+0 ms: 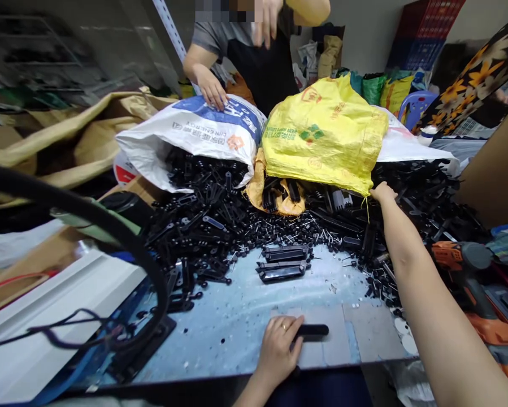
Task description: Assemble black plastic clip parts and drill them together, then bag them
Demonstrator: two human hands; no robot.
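My left hand (281, 342) is closed around one end of a long black plastic part (315, 330) with a rounded tip, at the front edge of the table. My right hand (384, 193) is stretched far out and pinches the lower right corner of a yellow woven sack (325, 135). Black plastic parts spill from under that sack. Between my hands, two black assembled pieces, a nearer one (281, 271) and a farther one (285, 252), lie side by side on the blue tabletop (220, 328). Small pins and screws (296, 229) are scattered behind them.
A white sack (207, 135) spills black parts at the left back; a co-worker's hand (211, 87) rests on it. An orange power drill (461, 257) lies at the right. A black curved bar (147, 260) and white panel (67, 322) stand at the left.
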